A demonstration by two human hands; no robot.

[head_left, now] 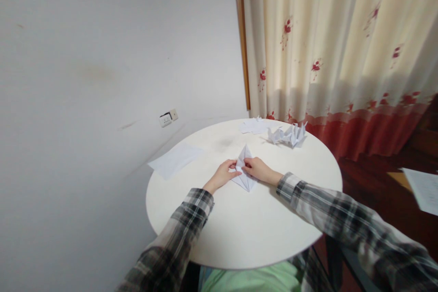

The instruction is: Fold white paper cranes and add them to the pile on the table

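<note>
A sheet of white paper (247,183), folded into a pointed diamond with creases, lies near the middle of the round white table (253,237). My left hand (224,174) grips its left side, thumb and fingers closed at the paper's edge. From the right, my right hand (257,168) pinches the upper right part, fingers bent over a fold. One tip of the paper points away from me and the other towards me. The fingers hide part of the middle folds.
Several folded white paper figures (289,136) stand at the table's back right. More white paper pieces (256,125) lie at the back. Flat white sheets (176,159) rest at the left edge by the wall. A wall socket (165,120) and a flowered curtain (328,54) are beyond.
</note>
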